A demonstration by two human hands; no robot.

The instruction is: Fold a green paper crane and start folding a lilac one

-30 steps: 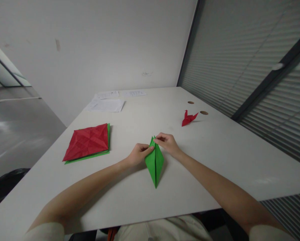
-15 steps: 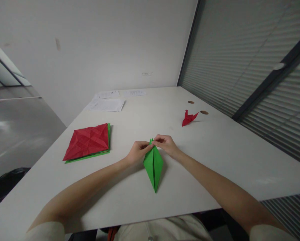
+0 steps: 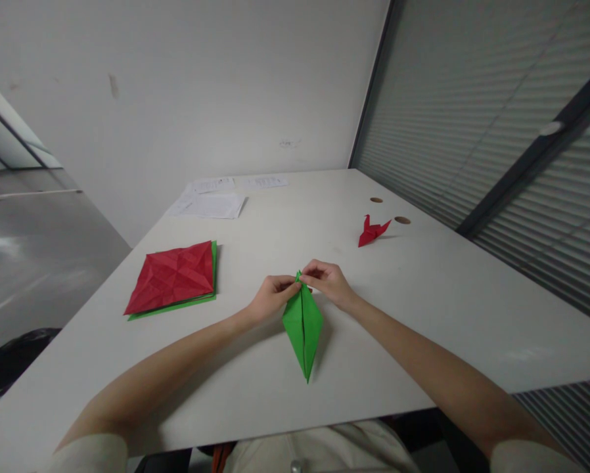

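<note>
A green kite-shaped folded paper (image 3: pixel 303 325) lies inward from the middle of the table's (image 3: pixel 423 315) near edge, its long point toward that edge. The left hand (image 3: pixel 269 297) and right hand (image 3: pixel 328 282) both pinch its far tip between thumb and fingers. It should be feather-light, crisp along the folds yet easily creased or torn, so the layered tip and folded edges look the safest hold. A red origami crane (image 3: pixel 372 232) stands near the table's right edge; a creased red sheet (image 3: pixel 179 276) lies toward the left.
</note>
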